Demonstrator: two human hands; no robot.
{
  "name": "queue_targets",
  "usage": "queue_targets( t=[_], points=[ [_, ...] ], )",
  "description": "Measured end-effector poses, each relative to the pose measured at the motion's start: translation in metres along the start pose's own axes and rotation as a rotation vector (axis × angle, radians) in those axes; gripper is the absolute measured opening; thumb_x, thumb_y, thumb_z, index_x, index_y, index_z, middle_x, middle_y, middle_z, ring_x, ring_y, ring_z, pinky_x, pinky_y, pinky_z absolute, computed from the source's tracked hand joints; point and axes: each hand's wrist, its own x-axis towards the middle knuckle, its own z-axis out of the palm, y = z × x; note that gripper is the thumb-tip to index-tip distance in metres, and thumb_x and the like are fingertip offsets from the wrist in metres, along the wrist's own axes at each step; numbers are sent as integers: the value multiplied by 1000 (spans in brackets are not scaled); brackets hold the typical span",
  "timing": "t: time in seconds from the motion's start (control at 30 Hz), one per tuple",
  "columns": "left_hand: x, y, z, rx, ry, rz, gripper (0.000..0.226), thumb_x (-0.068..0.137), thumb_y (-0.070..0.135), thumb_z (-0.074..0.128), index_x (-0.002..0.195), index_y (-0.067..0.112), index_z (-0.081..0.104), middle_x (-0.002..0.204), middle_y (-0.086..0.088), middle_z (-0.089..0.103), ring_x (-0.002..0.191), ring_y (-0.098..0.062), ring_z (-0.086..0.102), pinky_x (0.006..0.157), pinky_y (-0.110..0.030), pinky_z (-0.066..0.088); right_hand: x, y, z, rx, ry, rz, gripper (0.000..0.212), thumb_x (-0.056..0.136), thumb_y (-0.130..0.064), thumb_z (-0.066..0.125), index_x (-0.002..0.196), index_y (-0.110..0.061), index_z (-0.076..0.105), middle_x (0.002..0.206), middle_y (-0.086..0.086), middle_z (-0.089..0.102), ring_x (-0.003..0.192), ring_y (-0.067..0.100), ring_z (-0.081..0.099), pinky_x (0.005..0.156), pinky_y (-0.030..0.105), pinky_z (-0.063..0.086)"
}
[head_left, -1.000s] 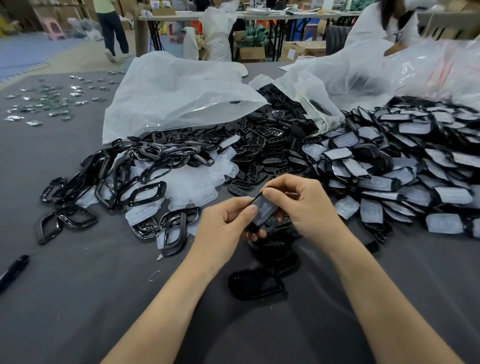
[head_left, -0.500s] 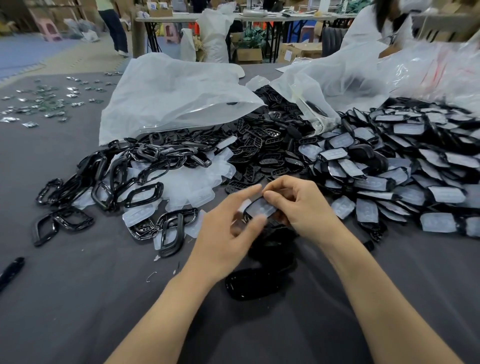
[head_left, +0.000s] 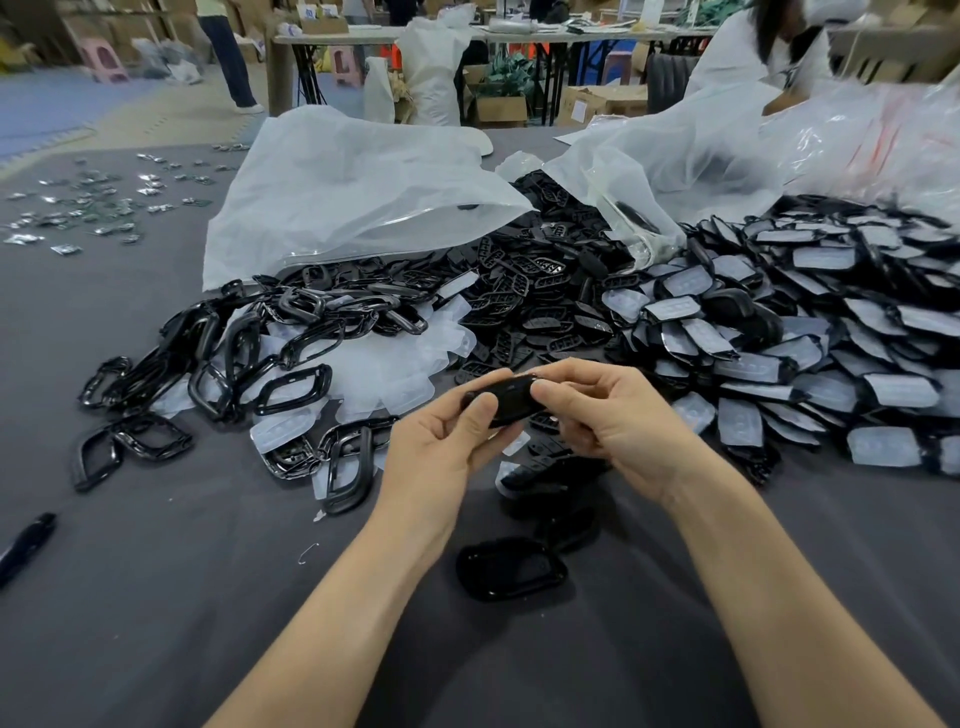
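Note:
A small black plastic shell piece (head_left: 506, 399) is held above the grey table (head_left: 156, 597), between both hands. My left hand (head_left: 441, 447) grips its left end with thumb on the near side and fingers behind. My right hand (head_left: 618, 421) pinches its right end with thumb and fingers curled round it. Below the hands lie more black shells, one glossy shell (head_left: 511, 569) nearest me and a small stack (head_left: 550, 475) partly hidden by my right hand.
Black frame rings (head_left: 218, 364) and clear film pieces (head_left: 410, 358) lie at left. Black button inserts (head_left: 535, 306) fill the middle, film-covered shells (head_left: 810, 343) the right. White plastic bags (head_left: 353, 192) sit behind. A black pen (head_left: 26, 545) and small metal parts (head_left: 88, 208) lie at left.
The piece has been turned: its pale film-covered face showed earlier, now its dark side faces me. Both hands have shifted grip to its two ends and lifted slightly.

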Motion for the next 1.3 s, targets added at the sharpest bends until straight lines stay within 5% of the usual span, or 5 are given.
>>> queue_targets(
  t=[0.13, 0.53, 0.73, 1.1, 1.3],
  points=[
    [1, 2, 1, -229, 15, -174, 21, 76, 14, 60, 85, 8, 78, 99, -13, 74, 88, -20, 73, 73, -24, 58, 3, 4, 3, 74, 85, 0, 7, 61, -25, 74, 65, -20, 76, 56, -6, 56, 51, 6, 47, 50, 15, 41],
    [3, 8, -7, -220, -3, -282, 23, 72, 11, 63, 89, 10, 79, 98, -11, 75, 86, -18, 73, 85, -28, 57, 3, 2, -4, 284, 10, 160, 11, 68, -14, 67, 72, -4, 63, 71, 4, 69, 63, 11, 64, 61, 19, 55],
    [5, 7, -6, -247, 50, -242, 41, 72, 7, 60, 112, 9, 65, 100, -11, 74, 83, -16, 72, 89, -26, 55, 1, 0, -4, 322, -8, 249, 23, 67, -19, 68, 81, 0, 69, 74, 4, 67, 64, 8, 62, 55, 17, 53],
    [5, 8, -6, -230, 52, -187, 34, 75, 5, 58, 108, 5, 66, 98, -10, 74, 84, -15, 73, 73, -18, 56, 7, 4, 8, 620, 55, 332, 33, 63, -16, 72, 88, 1, 62, 66, 4, 54, 51, 7, 54, 47, 11, 46],
    [6, 9, -11, -179, -6, -140, 26, 78, 8, 58, 98, 11, 74, 102, -10, 74, 91, -14, 72, 77, -18, 55, 4, 3, 7, 514, -89, 231, 12, 71, -23, 67, 69, -12, 63, 56, -5, 44, 45, 3, 43, 40, 13, 36]
  ],
)
